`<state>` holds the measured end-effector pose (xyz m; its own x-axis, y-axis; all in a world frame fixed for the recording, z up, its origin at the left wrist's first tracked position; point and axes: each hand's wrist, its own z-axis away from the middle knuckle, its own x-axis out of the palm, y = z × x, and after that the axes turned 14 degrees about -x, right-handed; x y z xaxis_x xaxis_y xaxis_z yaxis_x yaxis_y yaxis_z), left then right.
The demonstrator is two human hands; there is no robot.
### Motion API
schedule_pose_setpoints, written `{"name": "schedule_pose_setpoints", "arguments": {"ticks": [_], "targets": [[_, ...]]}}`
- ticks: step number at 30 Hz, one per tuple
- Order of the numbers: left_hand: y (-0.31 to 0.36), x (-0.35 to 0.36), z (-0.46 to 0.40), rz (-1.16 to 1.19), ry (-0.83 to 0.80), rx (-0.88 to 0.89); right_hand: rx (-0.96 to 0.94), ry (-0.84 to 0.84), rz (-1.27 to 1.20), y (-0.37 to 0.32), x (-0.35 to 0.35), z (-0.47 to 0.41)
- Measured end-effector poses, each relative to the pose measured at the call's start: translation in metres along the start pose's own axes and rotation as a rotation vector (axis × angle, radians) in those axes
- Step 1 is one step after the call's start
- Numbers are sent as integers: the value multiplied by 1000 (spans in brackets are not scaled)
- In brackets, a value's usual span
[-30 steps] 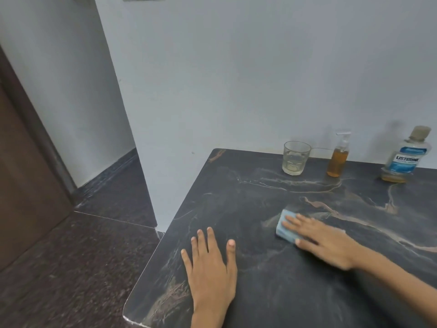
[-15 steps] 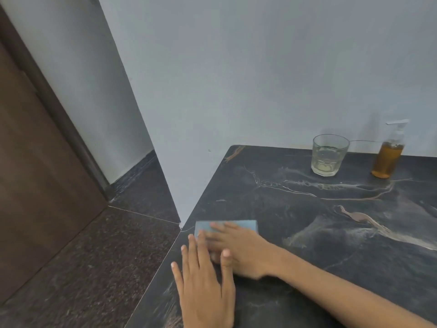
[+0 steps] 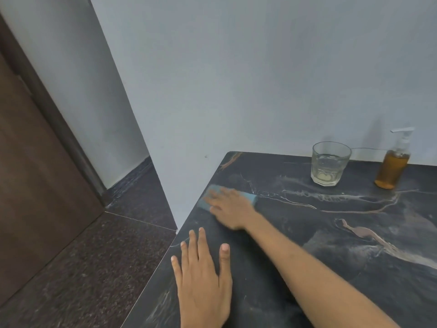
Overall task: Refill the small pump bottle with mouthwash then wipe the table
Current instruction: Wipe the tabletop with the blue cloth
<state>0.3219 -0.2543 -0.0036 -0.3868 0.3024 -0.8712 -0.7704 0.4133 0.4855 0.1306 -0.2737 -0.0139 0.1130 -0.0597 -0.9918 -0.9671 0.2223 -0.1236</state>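
Dark marbled table (image 3: pixel 331 233) filled frame's lower right, grey wall (image 3: pixel 260 79) behind; right hand (image 3: pixel 230 208) w/ straight fingers pressed a blue sponge (image 3: pixel 250 197), left hand (image 3: pixel 203 280) lay flat, fingers spread.

One glass (image 3: pixel 330 163), one pump bottle (image 3: pixel 392 168), one blue sponge (image 3: pixel 250 198), one table (image 3: pixel 331 233), two hands (image 3: pixel 203 280).

The small pump bottle (image 3: pixel 392 168) stands upright at the far right of the table (image 3: pixel 331 245), by the wall — clear plastic, white pump head, filled nearly to the shoulder with amber mouthwash. The table is dark marble-look stone with pale veins. A light-blue sponge (image 3: pixel 248 197) lies flat near its far left edge — partly covered.
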Motion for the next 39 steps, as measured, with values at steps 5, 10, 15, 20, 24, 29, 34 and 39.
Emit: {"name": "schedule_pose_setpoints", "arguments": {"ticks": [5,10,15,20,24,29,34,39], "targets": [[11,1,-13,37,28,41,-392,34,-118,-26,10,75],[33,25,-25,-70,8,94,-219,44,-180,34,-6,122],[56,50,-24,-68,-53,106,156,44,-52,96,-14,50],[55,53,-20,-37,-60,92,184,43,5,73,-4,0],[54,40,-21,160,-14,118,-120,50,-158,42,1,68],[54,37,-17,174,-11,152,-82,120,-312,58,-12,194],[63,41,-7,105,10,202,193,170,-247,91,-29,189],[77,45,20,-23,-33,219,252,162,-119,62,-20,161]]}}
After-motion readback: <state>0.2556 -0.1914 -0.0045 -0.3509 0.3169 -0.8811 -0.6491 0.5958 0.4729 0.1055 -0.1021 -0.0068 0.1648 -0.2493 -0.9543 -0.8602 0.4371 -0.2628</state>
